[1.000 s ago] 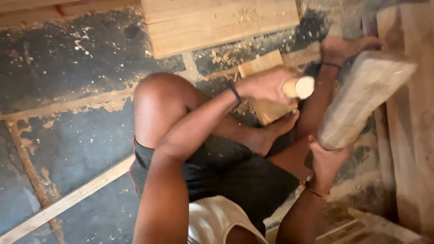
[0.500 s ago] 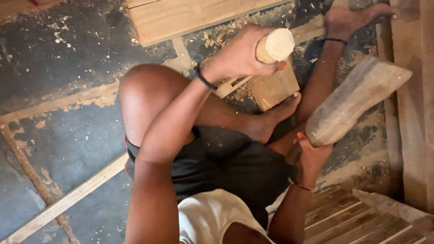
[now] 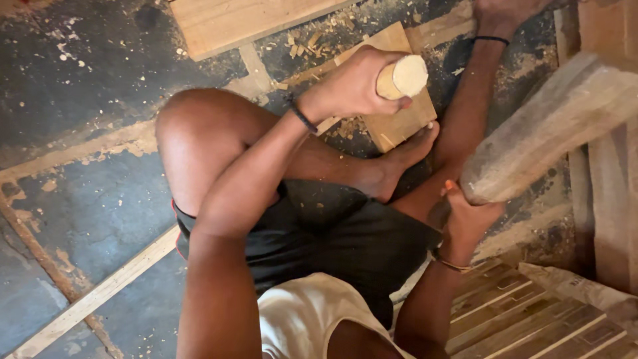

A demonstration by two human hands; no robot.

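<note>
My left hand (image 3: 349,86) is closed around a round, pale wooden handle (image 3: 403,76), whose cut end faces up toward me. It hovers over a small wooden block (image 3: 399,126) that lies on the floor beside my bare foot (image 3: 399,163). My right hand (image 3: 468,223) grips the narrow end of a thick, rough wooden club (image 3: 551,126). The club slants up and away to the right. I sit on the floor with my left knee bent up and my right leg stretched out.
A wide pale plank (image 3: 246,23) lies at the top, with wood chips (image 3: 306,43) scattered near it. A thin slat (image 3: 100,292) crosses the dark floor at lower left. A slatted wooden panel (image 3: 518,312) sits at lower right, and boards (image 3: 611,199) stand along the right edge.
My left hand has lifted the round handle up off the block and slightly left. The club in my right hand has tilted further out to the right.
</note>
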